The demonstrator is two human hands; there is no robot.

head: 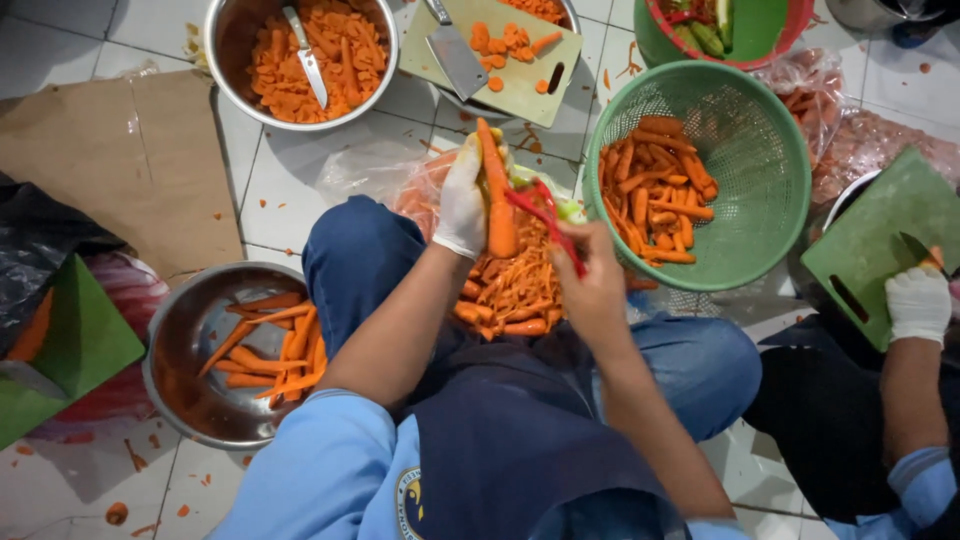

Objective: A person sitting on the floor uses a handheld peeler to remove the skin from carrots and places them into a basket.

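- Dark blue apron over light blue sleeves: smooth cloth, nearest the lens, with blue trouser knees to either side.
- Green plastic colander: round, fine mesh wall, on the tiled floor to the right; holds short peeled carrots.
- Steel bowl: round, polished, beside the left knee; holds long peeled carrots.
- Second steel bowl: at the top, filled with carrot slices, a knife lying on them.
- Pale cutting board: rectangular, carrying a cleaver and a few slices.
- Peel heap: thin orange shavings on clear plastic between the knees.
- Left hand: white glove, fingers wrapped around a carrot, which stands near upright above the heap.
- Right hand: bare, fingers closed on a red peeler, whose blade lies against the carrot.
- Another person's gloved hand: at the right edge, on a green cutting board.
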